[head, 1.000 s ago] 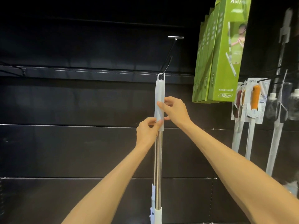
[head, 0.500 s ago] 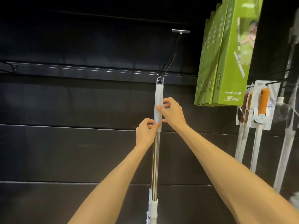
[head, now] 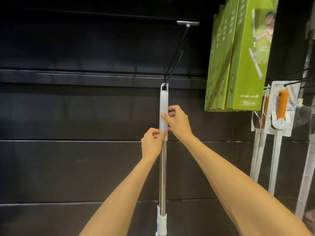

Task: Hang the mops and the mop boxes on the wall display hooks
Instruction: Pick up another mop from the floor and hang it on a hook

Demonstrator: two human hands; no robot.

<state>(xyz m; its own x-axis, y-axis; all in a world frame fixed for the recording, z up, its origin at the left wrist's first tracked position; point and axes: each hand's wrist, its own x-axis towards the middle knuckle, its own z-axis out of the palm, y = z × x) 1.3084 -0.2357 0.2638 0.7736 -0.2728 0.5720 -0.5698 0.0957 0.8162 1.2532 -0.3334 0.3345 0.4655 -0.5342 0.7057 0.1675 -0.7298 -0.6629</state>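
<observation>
Black wall panel (head: 68, 167) unchanged. Green mop boxes (head: 245, 65) hung at upper right, shifted further right than before. Mop (head: 163, 176) upright, loop at display hook (head: 172, 72) as earlier. Right hand (head: 178, 122) and left hand (head: 151, 143) still pinching white grip.

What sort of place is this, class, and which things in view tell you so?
Probably a shop's cleaning-goods aisle: identical green mop boxes hang in a row, carded mops hang beside them, and a display hook carries a price-tag holder.
</observation>
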